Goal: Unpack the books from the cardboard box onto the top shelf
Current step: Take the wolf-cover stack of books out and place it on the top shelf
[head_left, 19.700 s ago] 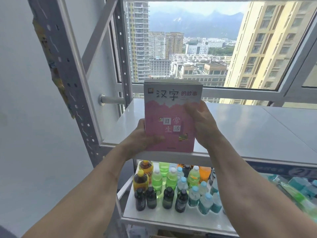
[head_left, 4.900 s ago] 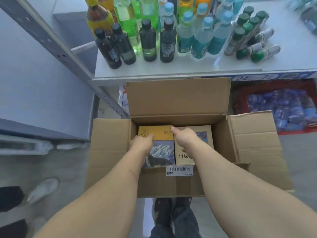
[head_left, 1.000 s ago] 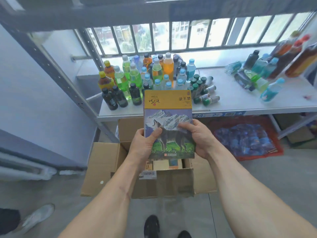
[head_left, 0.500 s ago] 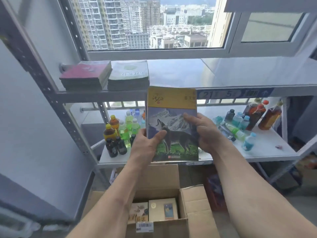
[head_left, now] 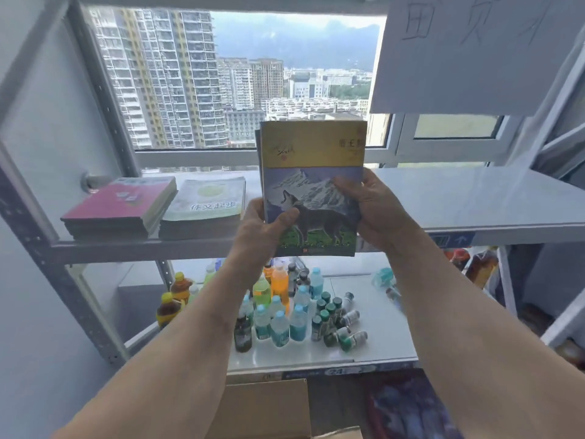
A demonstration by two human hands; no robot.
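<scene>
I hold a stack of yellow books with a wolf on the cover (head_left: 311, 160) upright in front of the top shelf (head_left: 474, 198). My left hand (head_left: 261, 229) grips its lower left edge, thumb on the cover. My right hand (head_left: 373, 207) grips the right edge. On the shelf's left lie a pink stack of books (head_left: 122, 205) and, beside it, a pale green stack (head_left: 207, 204). A flap of the cardboard box (head_left: 266, 407) shows at the bottom, its inside hidden.
Many drink bottles (head_left: 285, 312) crowd the lower shelf (head_left: 373, 343). A perforated metal upright (head_left: 47, 248) stands at the left. A white paper sign (head_left: 474, 52) hangs at the top right. A window is behind the shelf. The shelf right of the stacks is bare.
I have lifted the wolf books from the box up to top-shelf height. My view has tilted up, so the box has dropped almost out of sight.
</scene>
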